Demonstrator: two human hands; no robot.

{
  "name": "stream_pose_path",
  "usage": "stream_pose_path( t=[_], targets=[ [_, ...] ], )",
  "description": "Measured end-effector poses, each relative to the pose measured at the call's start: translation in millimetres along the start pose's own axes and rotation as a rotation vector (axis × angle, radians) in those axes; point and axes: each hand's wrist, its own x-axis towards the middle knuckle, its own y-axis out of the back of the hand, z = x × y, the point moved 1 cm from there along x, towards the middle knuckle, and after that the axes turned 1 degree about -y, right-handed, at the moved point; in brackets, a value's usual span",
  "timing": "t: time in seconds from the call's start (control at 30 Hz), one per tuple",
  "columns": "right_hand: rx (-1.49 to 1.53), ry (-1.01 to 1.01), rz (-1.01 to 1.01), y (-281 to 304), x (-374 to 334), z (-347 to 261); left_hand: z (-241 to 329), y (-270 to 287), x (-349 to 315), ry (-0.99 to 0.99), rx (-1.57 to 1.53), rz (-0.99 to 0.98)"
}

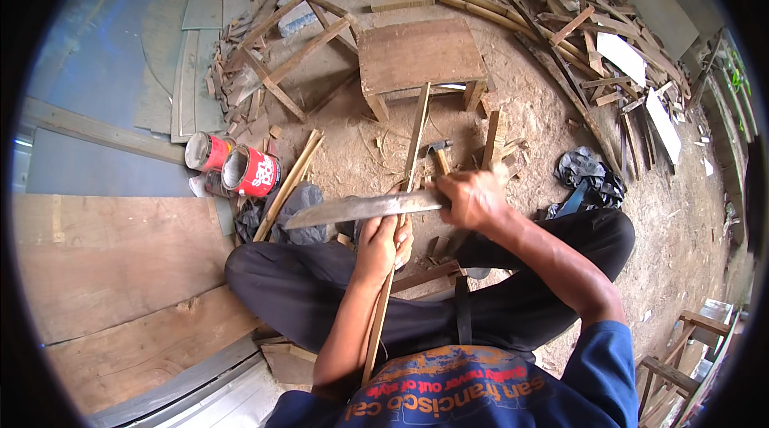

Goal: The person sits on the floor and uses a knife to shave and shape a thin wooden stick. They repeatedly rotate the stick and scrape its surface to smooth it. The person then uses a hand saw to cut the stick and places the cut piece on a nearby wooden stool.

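Observation:
My right hand (474,199) is wrapped round the handle of a machete (352,210), whose broad, worn blade points left. In my left hand (379,252) is a long, thin wooden strip (417,127), gripped just below the blade. The strip runs from my lap up to the front edge of a low wooden stool (420,51). Blade and strip cross just above my left fingers; whether the edge touches the wood I cannot tell. A hammer (438,147) stands head up beyond my right hand, beside an upright piece of wood (493,137).
Two red cans (251,171) and some wooden strips (290,183) are on my left. A wooden frame (308,55) lies beyond them. Scrap wood (593,51) is heaped at the far right. Dark plastic (589,179) lies near my right knee, a plywood sheet (120,260) at my left.

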Motion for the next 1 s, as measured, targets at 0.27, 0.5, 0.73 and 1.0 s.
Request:
stream_pose_path(
  t=[0.27,0.5,0.73,1.0],
  targets=[
    [0.012,0.063,0.004,4.2,-0.5,-1.9,6.3,-8.5,-4.1,-0.038,0.107,-0.015],
    [0.01,-0.145,-0.046,-2.5,4.1,17.7,6.7,-5.6,-3.7,-0.068,0.166,-0.02],
    [-0.108,-0.251,0.034,8.3,17.0,35.4,4.2,0.3,-10.1,-0.085,0.284,0.047],
    [-0.137,-0.382,0.037,14.5,27.5,76.7,6.8,-3.1,-25.6,-0.065,0.432,0.044]
  ],
)
